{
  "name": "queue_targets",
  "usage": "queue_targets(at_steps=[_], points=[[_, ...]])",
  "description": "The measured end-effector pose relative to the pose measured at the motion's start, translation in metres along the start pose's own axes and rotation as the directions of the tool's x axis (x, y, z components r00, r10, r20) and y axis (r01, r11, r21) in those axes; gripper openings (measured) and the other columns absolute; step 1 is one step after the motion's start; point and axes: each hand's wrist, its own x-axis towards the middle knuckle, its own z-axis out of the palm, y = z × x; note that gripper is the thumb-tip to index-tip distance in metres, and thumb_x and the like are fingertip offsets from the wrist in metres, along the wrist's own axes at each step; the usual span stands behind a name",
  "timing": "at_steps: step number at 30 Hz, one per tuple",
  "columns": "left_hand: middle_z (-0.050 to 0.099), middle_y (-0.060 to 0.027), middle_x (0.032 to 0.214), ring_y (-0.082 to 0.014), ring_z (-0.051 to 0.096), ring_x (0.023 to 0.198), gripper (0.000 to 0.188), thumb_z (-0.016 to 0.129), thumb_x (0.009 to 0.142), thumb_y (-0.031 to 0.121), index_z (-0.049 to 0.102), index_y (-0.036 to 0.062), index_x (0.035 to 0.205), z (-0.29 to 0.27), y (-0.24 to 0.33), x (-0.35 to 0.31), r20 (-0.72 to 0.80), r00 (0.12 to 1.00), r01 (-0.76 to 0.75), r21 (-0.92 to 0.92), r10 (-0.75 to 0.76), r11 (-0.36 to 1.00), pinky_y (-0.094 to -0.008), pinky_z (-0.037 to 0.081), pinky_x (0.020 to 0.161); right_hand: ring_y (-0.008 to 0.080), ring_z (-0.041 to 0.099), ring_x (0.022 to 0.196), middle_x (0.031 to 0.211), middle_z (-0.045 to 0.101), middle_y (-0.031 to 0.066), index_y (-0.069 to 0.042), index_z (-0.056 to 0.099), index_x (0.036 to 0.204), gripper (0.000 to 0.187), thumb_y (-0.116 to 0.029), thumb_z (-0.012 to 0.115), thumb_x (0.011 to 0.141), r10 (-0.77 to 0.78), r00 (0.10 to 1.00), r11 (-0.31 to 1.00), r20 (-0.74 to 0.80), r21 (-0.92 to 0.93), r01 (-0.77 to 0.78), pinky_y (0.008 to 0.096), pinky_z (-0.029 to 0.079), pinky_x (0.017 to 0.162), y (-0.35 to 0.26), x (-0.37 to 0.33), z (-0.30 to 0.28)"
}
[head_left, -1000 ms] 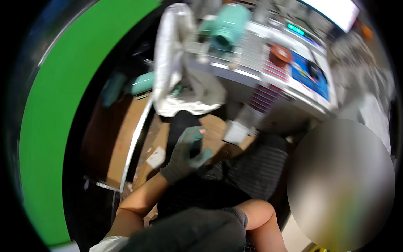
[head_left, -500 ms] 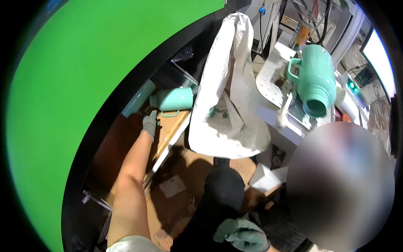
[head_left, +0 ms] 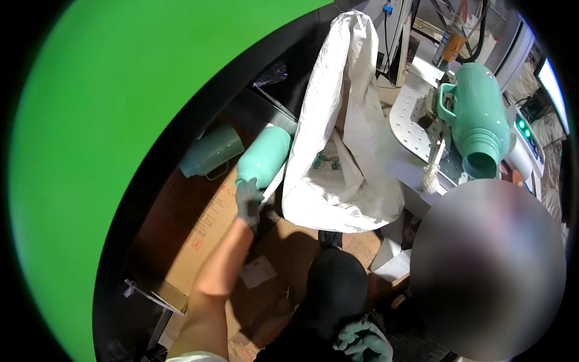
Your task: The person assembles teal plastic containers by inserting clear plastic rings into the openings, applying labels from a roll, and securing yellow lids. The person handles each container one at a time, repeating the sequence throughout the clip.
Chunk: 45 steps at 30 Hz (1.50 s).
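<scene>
The gloved left hand (head_left: 248, 205) grips the neck end of a green jug (head_left: 265, 154) near a white sack (head_left: 301, 187). The gloved right hand (head_left: 363, 342) is near the knee (head_left: 338, 277). A handled jug (head_left: 482, 111) occupies the perforated plate (head_left: 409, 108).

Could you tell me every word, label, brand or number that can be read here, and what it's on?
Cardboard near the left hand: dark and red printing, too small to quote reliably.
Orange-and-clear bottle: any lettering is too small.
Screen: glare, nothing readable.
Green flask at that hand: no readable lettering.
</scene>
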Motion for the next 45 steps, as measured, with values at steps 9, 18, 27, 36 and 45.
queue_targets(at_steps=[9,18,27,36,45], points=[[0.055,-0.0122,0.110,-0.0270,0.056,0.095,0.027,0.080,0.089,0.024,0.060,0.0068,0.097,-0.011,0.376,-0.260,0.244,0.572,-0.775,0.474,0.783,0.418,-0.0441,0.047,0.081,0.0199,0.064,0.092,0.102,0.069,0.0131,0.004,0.062,0.123,0.038,-0.027,0.061,0.101,-0.623,0.781,0.748,-0.043,-0.327,0.578,0.0337,0.051,0.092,-0.024,-0.051,0.019],[0.061,-0.0056,0.112,-0.0268,0.065,0.098,0.043,0.084,0.081,0.035,0.066,0.0195,0.116,0.094,0.367,-0.451,0.670,-0.124,-0.737,-0.556,0.732,0.384,-0.0446,0.057,0.079,0.0312,0.066,0.096,0.114,0.072,0.0142,-0.001,0.074,0.108,0.024,-0.012,0.072,0.087,-0.802,0.442,-0.335,0.401,-0.915,0.224,0.0420,0.052,0.085,-0.039,-0.206,-0.008],[0.063,-0.0147,0.131,-0.0335,0.064,0.118,0.103,0.089,0.067,0.044,0.046,0.0036,0.151,0.150,0.386,-0.502,0.896,-0.284,-0.773,-0.425,0.343,0.471,-0.0546,0.046,0.110,0.0292,0.067,0.102,0.109,0.069,0.0104,-0.010,0.075,0.101,0.024,-0.019,0.075,0.079,-0.495,0.770,-0.402,0.403,-0.892,0.208,0.0406,0.055,0.080,-0.031,-0.239,-0.084],[0.069,-0.0138,0.107,-0.0318,0.070,0.098,0.091,0.090,0.068,0.045,0.058,-0.0004,0.140,0.163,0.390,-0.486,0.892,-0.301,-0.665,-0.450,0.337,0.597,-0.0457,0.057,0.090,0.0210,0.067,0.083,0.094,0.067,0.0051,-0.015,0.071,0.090,0.009,-0.021,0.066,0.087,-0.106,0.890,-0.681,0.443,-0.685,0.260,0.0333,0.052,0.062,-0.065,-0.228,-0.077],[0.068,-0.0127,0.123,-0.0293,0.071,0.109,0.070,0.092,0.075,0.042,0.062,0.0084,0.130,0.130,0.400,-0.413,0.902,-0.183,-0.359,-0.431,0.390,0.828,-0.0424,0.058,0.094,0.0219,0.057,0.077,0.084,0.061,0.0100,-0.003,0.061,0.088,0.029,-0.024,0.050,0.105,-0.956,-0.295,-0.104,0.005,-0.942,0.320,0.0337,0.048,0.072,-0.055,-0.228,-0.094]])
